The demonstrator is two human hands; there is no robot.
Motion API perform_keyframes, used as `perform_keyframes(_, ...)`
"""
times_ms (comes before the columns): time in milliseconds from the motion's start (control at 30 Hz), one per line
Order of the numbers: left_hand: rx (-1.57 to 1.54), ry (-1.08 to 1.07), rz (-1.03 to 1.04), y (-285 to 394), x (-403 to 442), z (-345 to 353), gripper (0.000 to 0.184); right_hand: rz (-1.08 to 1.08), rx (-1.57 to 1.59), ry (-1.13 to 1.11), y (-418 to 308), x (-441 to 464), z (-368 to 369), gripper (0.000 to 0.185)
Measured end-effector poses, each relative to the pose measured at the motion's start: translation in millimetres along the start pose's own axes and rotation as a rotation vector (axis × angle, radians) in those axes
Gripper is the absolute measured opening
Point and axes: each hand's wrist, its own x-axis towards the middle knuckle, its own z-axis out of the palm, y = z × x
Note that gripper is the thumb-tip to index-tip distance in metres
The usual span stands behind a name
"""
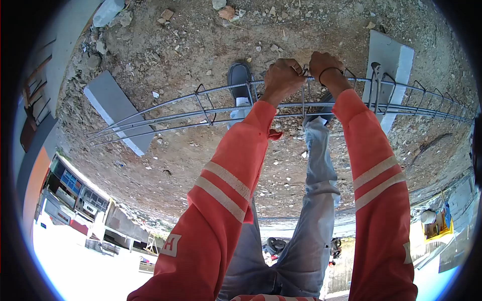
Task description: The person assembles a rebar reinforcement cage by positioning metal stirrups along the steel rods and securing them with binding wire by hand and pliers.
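Note:
A long steel rebar cage (pixel 188 119) runs across the view, its bars joined by wire-like square stirrups (pixel 206 108). My left hand (pixel 284 78) is closed at the cage's far bar, left of a stirrup. Just beyond that stirrup my right hand (pixel 325 67) is also curled closed at the same bar, a dark band round its wrist. The knuckles of both hands face up and hide the fingertips, so any tie wire in them cannot be made out. Metal pincers (pixel 375 85) rest against the bars to the right of my right hand.
Two grey blocks, a left block (pixel 116 108) and a right block (pixel 389 65), lie under the cage. My shoe (pixel 239 75) stands close to the bars. Stones and rubble (pixel 226 12) litter the dirt ground. A plastic bottle (pixel 107 12) lies at upper left.

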Motion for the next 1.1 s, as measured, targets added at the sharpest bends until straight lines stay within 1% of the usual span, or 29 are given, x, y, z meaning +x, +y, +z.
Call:
perform_keyframes(67,-0.06,0.034,0.108,-4.8,0.0,0.0,0.029,-0.052,-0.058,-0.169,3.3,15.3,10.2,0.04)
perform_keyframes(100,-0.058,0.037,0.116,-12.5,6.6,7.0,0.029,-0.049,-0.057,-0.161,11.9,26.4,14.4,0.04)
perform_keyframes(167,-0.098,0.115,0.486,-36.4,24.5,16.0,0.028,-0.122,0.04,-0.327,24.0,39.4,17.9,0.034)
perform_keyframes(200,-0.098,0.115,0.487,-40.1,32.6,13.3,0.028,-0.121,0.04,-0.326,21.0,29.0,11.1,0.034)
perform_keyframes(267,-0.272,-0.21,0.482,-45.6,44.8,8.6,0.031,-0.008,0.048,0.067,12.3,-15.3,-9.4,0.033)
perform_keyframes(300,-0.277,-0.213,0.483,-41.0,41.2,3.6,0.031,-0.004,0.044,0.064,14.9,-31.0,-9.9,0.033)
perform_keyframes(367,-0.017,-0.19,0.539,-25.8,31.6,-11.1,0.033,-0.048,0.276,0.315,18.2,-60.3,-9.7,0.034)
perform_keyframes(400,-0.02,-0.186,0.539,-25.1,29.3,-11.8,0.033,-0.029,0.304,0.215,18.8,-78.3,-8.7,0.033)
perform_keyframes(433,0.049,-0.149,0.579,-24.2,28.0,-12.3,0.034,-0.01,0.33,0.117,19.7,-94.5,-8.1,0.031)
perform_keyframes(467,0.117,-0.114,0.619,-23.1,26.6,-11.8,0.036,-0.011,0.327,0.119,22.8,-104.1,7.1,0.031)
perform_keyframes(533,0.132,-0.113,0.587,-21.2,24.5,-8.7,0.035,-0.309,0.335,0.405,30.6,-112.9,58.8,0.029)
perform_keyframes(567,0.151,-0.109,0.55,-21.5,24.3,-7.9,0.035,-0.308,0.333,0.408,29.3,-115.4,70.3,0.029)
perform_keyframes(600,0.153,-0.107,0.55,-23.4,24.2,-6.7,0.035,-0.266,0.382,0.476,24.8,-117.6,78.1,0.029)
perform_keyframes(633,0.069,-0.105,0.564,-25.8,24.1,-5.1,0.036,-0.225,0.434,0.542,20.9,-117.1,85.0,0.03)
perform_keyframes(667,-0.016,-0.105,0.575,-28.7,24.5,-3.5,0.037,-0.226,0.44,0.542,19.8,-112.2,90.1,0.03)
perform_keyframes(733,-0.043,-0.08,0.591,-32.3,24.5,-1.3,0.037,-0.28,0.6,0.561,18.4,-96.8,96.7,0.034)
perform_keyframes(767,-0.078,-0.055,0.614,-33.7,24.8,0.7,0.036,-0.279,0.602,0.558,16.4,-90.7,101.7,0.034)
perform_keyframes(800,-0.08,-0.06,0.613,-31.0,21.4,0.1,0.036,-0.274,0.768,0.519,15.2,-86.5,105.2,0.034)
perform_keyframes(833,-0.003,-0.003,0.581,-28.1,17.9,-0.7,0.035,-0.266,0.931,0.478,15.9,-84.1,108.5,0.033)
perform_keyframes(867,0.074,0.056,0.548,-24.8,13.3,-0.9,0.034,-0.216,1.009,0.422,17.4,-83.0,111.4,0.032)
perform_keyframes(900,0.073,0.056,0.551,-25.4,12.1,1.6,0.034,-0.215,1.008,0.424,18.2,-82.4,107.9,0.032)
perform_keyframes(967,0.017,0.221,0.615,-27.2,9.1,6.4,0.028,0.006,1.78,0.115,20.5,-81.3,101.0,0.036)
perform_keyframes(1000,0.017,0.219,0.612,-26.4,7.0,7.4,0.028,0.009,1.781,0.113,23.5,-80.2,98.4,0.036)
perform_keyframes(1067,-0.046,0.195,0.484,-22.4,3.6,9.8,0.025,0.205,2.465,-0.336,31.8,-75.9,91.5,0.042)
perform_keyframes(1100,-0.044,0.193,0.487,-20.9,1.8,13.4,0.025,0.205,2.468,-0.332,35.6,-72.0,94.4,0.042)
